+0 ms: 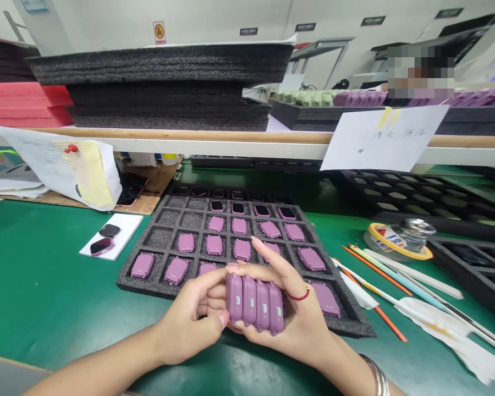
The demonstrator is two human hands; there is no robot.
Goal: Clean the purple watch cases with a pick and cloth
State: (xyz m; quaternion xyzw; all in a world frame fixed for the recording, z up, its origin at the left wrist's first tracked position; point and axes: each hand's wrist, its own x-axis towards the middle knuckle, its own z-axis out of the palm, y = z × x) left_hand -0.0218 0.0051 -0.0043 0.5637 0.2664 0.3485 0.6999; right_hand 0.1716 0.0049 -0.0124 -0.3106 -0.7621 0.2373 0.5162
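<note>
Both hands are closed around a tight row of four mauve watch cases (253, 302), held upright on their long edges: the left hand (185, 324) cups them from one end, and the right hand (299, 316) supports them from beneath. They sit over the near edge of a black foam tray (357, 324) on the green bench (45, 275). Most tray slots hold cases, while several at the far left corner stand empty.

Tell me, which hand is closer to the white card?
The left hand. It sits below and right of the white card. The right hand is farther off, beyond the purple watch cases.
</note>
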